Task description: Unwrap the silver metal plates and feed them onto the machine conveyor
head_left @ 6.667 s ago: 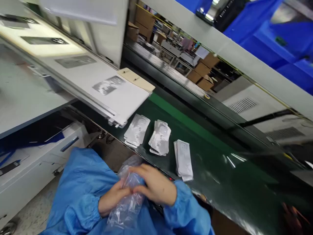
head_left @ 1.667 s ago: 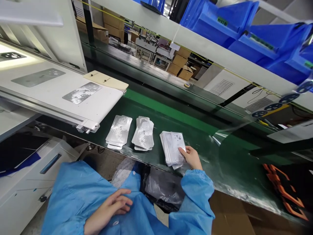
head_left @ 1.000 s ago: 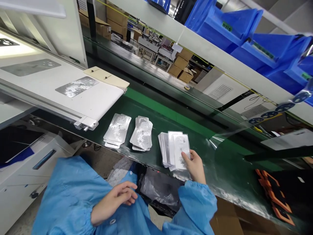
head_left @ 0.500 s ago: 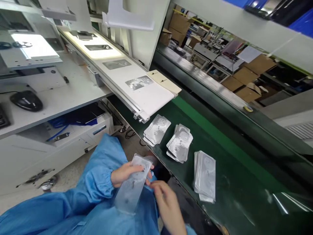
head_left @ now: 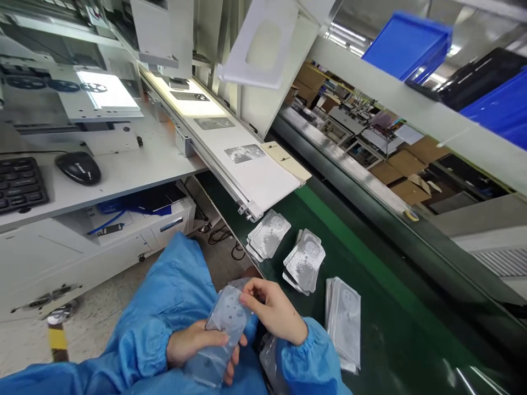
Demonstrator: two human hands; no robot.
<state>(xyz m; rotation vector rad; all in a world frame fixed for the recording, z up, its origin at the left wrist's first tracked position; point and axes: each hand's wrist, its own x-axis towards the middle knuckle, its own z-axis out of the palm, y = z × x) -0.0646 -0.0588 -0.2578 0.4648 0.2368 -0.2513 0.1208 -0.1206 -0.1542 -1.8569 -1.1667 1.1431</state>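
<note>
A thin, filmy phone back panel (head_left: 227,315), with small holes near its upper end, lies tilted over my lap. My left hand (head_left: 195,343) is closed around its long edges, thumb across the face and fingers beneath. At the panel's upper right corner my right hand (head_left: 280,314) pinches thumb and forefinger together; whether they grip the panel or a film on it, I cannot tell. To the right, on the green belt, lie three stacks of similar panels: a near stack (head_left: 345,323), a middle stack (head_left: 307,260) and a far stack (head_left: 269,235) by the conveyor's end.
A white conveyor (head_left: 263,184) carries several panels from a lit inspection area. The green belt (head_left: 391,318) runs diagonally on the right. At left a desk holds a mouse (head_left: 78,167) and keyboard (head_left: 20,185). Blue bins (head_left: 407,46) sit on a shelf at upper right.
My right hand has risen from beside the panel to its upper corner, its fingers now pinched there. The left hand keeps its hold. The camera view has shifted.
</note>
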